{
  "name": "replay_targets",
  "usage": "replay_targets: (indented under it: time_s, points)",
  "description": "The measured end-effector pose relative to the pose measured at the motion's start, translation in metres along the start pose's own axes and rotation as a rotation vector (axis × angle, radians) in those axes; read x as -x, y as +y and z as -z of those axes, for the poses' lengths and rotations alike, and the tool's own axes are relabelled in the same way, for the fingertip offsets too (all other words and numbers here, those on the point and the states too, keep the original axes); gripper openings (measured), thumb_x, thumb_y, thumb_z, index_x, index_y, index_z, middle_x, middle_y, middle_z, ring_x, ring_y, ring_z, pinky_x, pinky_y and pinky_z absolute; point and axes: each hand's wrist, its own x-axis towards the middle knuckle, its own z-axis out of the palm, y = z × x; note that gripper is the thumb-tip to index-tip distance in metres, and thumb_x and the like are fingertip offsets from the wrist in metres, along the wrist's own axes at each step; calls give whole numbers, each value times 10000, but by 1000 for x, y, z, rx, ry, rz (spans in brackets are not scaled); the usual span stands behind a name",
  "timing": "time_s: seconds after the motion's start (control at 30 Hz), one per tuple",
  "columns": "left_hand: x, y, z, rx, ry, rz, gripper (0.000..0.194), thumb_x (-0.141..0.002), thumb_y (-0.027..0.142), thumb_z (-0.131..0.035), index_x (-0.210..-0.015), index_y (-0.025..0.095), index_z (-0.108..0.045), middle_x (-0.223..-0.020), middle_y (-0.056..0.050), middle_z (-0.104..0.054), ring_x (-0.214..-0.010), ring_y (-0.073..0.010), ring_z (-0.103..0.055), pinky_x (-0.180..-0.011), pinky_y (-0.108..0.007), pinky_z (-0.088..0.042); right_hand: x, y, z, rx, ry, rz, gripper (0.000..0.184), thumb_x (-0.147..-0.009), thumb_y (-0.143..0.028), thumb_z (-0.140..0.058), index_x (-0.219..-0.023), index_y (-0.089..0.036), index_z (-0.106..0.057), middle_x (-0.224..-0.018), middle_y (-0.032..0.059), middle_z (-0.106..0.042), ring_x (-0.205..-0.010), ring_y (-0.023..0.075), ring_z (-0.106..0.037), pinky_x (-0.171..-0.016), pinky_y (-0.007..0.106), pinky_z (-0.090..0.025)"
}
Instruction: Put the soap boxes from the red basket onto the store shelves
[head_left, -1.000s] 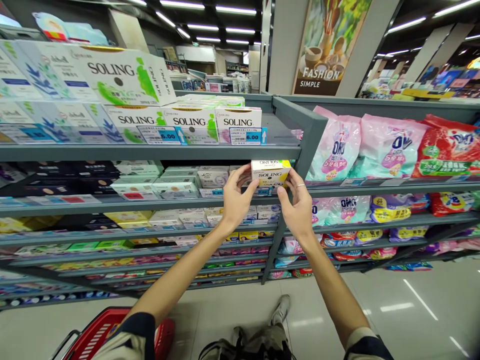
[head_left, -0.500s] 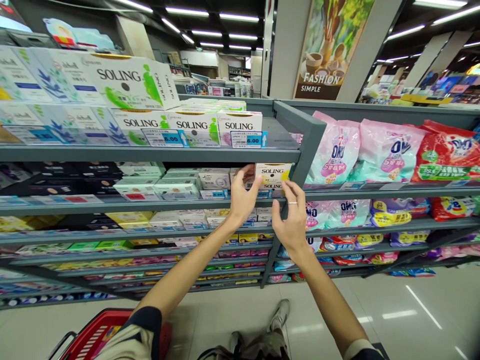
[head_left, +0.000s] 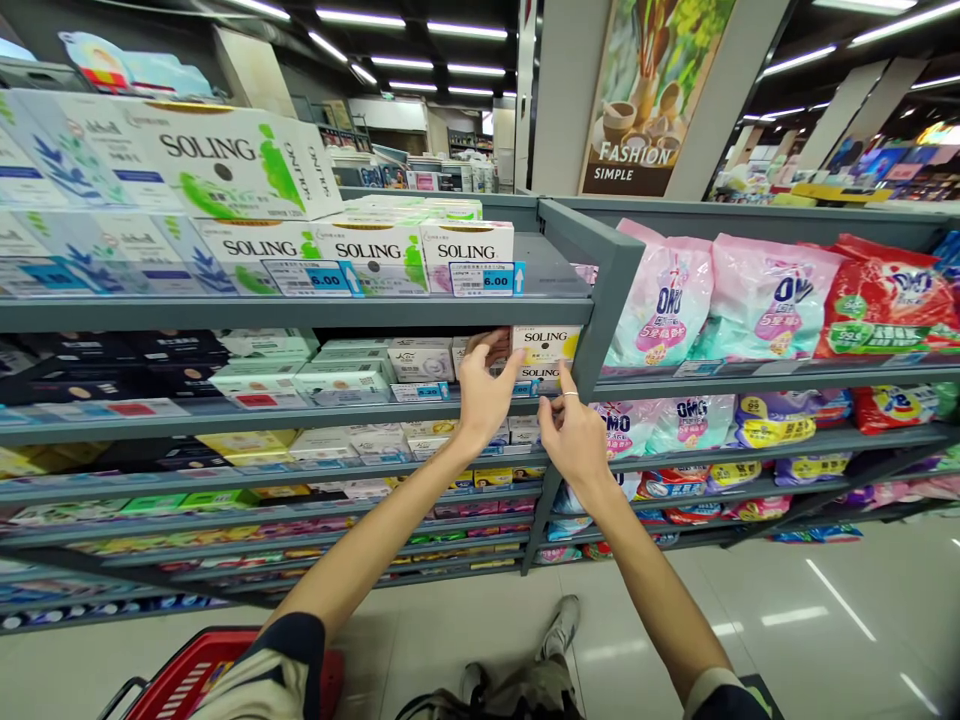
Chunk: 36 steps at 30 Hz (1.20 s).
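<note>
The yellow soap box [head_left: 546, 346] sits on the second shelf [head_left: 300, 412] by the grey upright, long side facing out. The left hand [head_left: 486, 392] touches its left end, fingers loosely open; the right hand [head_left: 571, 435], open and empty, hovers just below its front.

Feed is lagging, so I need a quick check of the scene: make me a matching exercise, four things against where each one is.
Things:
1. yellow SOLING box
2. left hand
3. red basket
4. red OMO bag

Places:
A. on the floor, lower left
B. far right shelving, top row of bags
C. second shelf, right end, against the post
D. fingers against the box's left side

Pairs: 1-C, 2-D, 3-A, 4-B
</note>
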Motion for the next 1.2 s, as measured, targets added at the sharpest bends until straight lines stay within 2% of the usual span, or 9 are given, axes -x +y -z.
replay_targets:
  time_s: [0.43, 0.9, 1.2]
  points:
    - [-2, 9, -2, -88, -45, 16, 231, -939, 253, -681, -1155, 175, -705, -1185, -118, -746, -1095, -234, -722, -1001, -385, -591, -1, 5, -3, 9, -15, -14, 664, -1043, -311, -468, -1663, -142, -300, -799, 24, -801, -622, 203, -700, -609, 291, -465]
    - [-3, 6, -2, -123, -41, 1, 203, -944, 247, -670, -1130, 170, -689, -1195, -116, -723, -1056, -215, -730, -970, -363, -603, -2, 12, -8, 3, -28, 10, 687, -1036, -314, -474, -1673, -163, -264, -824, 21, -801, -617, 207, -700, -625, 303, -483]
    - [-3, 2, -3, -117, -41, -8, 226, -959, 237, -646, -1170, 160, -667, -1214, -128, -720, -1084, -217, -722, -999, -381, -593, -1, 15, -6, -48, -26, 34, 636, -1029, -289, -505, -1638, -176, -356, -806, 10, -790, -604, 196, -687, -631, 293, -481]
